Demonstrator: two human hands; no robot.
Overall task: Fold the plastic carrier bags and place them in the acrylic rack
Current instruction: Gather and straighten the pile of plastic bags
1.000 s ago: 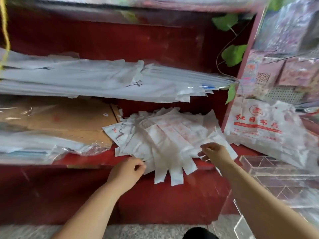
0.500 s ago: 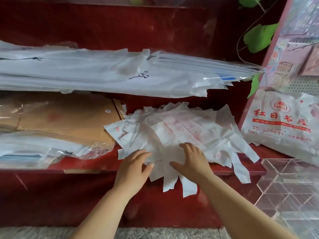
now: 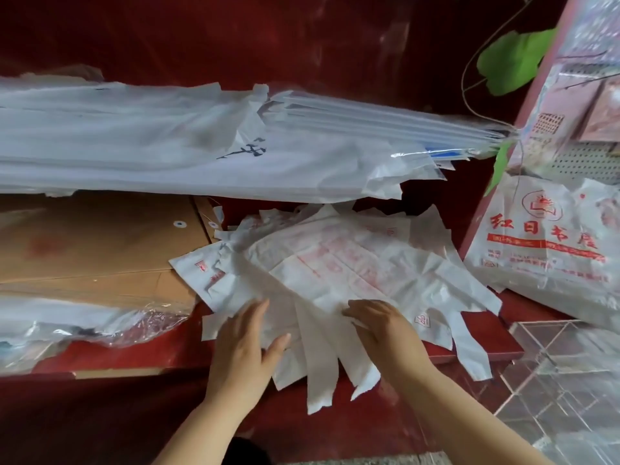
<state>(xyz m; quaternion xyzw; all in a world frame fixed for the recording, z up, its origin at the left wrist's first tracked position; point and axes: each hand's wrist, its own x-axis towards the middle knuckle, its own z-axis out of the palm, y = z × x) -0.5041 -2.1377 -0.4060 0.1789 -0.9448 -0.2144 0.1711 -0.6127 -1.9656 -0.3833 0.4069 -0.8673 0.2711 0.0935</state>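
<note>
The white red-printed plastic carrier bags (image 3: pixel 335 263) fan out, handles pointing over the front edge of the red shelf (image 3: pixel 134 354). The left hand (image 3: pixel 241 350) lies flat on them, fingers straight; the right hand (image 3: pixel 385 333) presses them, fingers slightly bent.

Pile of plastic carrier bags (image 3: pixel 335 263): the right hand (image 3: pixel 382 327) has moved from the pile's 3 o'clock edge to its 6 o'clock edge, beside the left hand (image 3: pixel 242 347), whose fingers (image 3: pixel 256 313), curled one second ago, now lie straight on the bags.
</note>
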